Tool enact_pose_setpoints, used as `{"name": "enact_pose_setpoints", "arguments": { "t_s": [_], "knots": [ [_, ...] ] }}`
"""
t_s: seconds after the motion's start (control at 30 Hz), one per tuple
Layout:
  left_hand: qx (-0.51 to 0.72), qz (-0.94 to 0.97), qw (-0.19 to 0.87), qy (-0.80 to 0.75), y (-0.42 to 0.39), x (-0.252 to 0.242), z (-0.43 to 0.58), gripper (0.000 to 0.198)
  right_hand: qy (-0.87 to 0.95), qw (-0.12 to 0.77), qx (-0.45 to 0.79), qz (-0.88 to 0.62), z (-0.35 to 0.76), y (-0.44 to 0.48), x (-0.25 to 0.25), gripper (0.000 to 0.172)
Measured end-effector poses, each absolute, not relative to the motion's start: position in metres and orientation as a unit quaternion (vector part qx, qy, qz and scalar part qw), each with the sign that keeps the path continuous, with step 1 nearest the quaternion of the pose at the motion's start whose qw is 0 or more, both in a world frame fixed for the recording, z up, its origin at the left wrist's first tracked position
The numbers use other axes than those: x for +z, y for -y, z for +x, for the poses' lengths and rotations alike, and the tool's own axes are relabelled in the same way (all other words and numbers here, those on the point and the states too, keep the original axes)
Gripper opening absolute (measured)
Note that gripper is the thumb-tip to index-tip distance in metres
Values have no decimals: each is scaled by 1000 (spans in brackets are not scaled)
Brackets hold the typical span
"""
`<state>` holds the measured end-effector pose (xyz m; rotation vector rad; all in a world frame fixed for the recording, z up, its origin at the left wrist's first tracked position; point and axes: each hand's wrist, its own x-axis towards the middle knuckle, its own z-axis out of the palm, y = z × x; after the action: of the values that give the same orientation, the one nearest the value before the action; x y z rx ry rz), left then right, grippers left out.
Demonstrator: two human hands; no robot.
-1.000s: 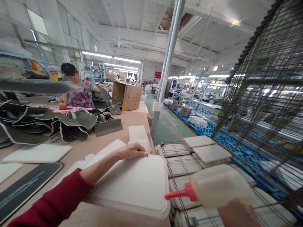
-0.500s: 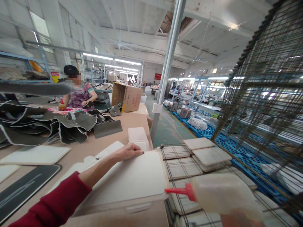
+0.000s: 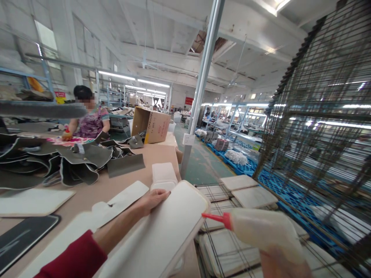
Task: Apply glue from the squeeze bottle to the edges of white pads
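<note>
My left hand [image 3: 153, 200] grips the upper left edge of a white panel [image 3: 162, 231] with rounded corners, which lies tilted over the table's edge. In my right hand [image 3: 285, 262], partly cut off at the bottom, is a translucent squeeze bottle [image 3: 261, 227] with a red nozzle. The nozzle tip is at the panel's right edge, near its upper right corner. Beside my left forearm lies another white piece [image 3: 127, 200]. Small white panels [image 3: 164, 172] are stacked beyond my left hand.
Wire racks [image 3: 220, 227] bearing white panels stand at right, below a raised wire grid [image 3: 315, 88]. Grey pieces [image 3: 81, 158], a dark panel [image 3: 26, 239] and a cardboard box [image 3: 158, 127] are on the table [image 3: 156, 154]. A person [image 3: 89, 119] works at far left.
The white panel has turned, its far end swinging up, with my left hand still on it. The bottle's nozzle has moved up along with the panel's edge. The whole view has shifted slightly.
</note>
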<state>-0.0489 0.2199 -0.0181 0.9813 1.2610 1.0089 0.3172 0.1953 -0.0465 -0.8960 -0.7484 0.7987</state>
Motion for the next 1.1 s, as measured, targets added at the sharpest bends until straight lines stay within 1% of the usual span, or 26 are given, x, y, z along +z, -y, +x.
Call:
{"name": "enact_pose_setpoints", "arguments": {
  "t_s": [0.17, 0.33, 0.47, 0.53, 0.87, 1.0, 1.1],
  "knots": [
    [445, 373, 630, -516, -217, -29, -50, 59, 330, 748, 440, -371, 300, -207, -27, 47],
    [439, 334, 668, -499, -212, -35, -53, 57, 330, 742, 472, -342, 292, -220, -26, 48],
    [450, 323, 674, -490, -209, -41, -56, 55, 336, 732, 490, -333, 293, -225, -35, 66],
    [453, 317, 673, -491, -209, -45, -56, 55, 337, 728, 497, -331, 293, -224, -39, 70],
    [459, 312, 659, -508, -211, -52, -59, 57, 322, 714, 533, -320, 291, -217, -50, 69],
    [460, 315, 653, -512, -212, -49, -62, 55, 341, 706, 525, -332, 286, -210, -49, 62],
    [456, 319, 652, -515, -212, -46, -62, 52, 334, 699, 537, -334, 281, -205, -45, 66]
  ]
}}
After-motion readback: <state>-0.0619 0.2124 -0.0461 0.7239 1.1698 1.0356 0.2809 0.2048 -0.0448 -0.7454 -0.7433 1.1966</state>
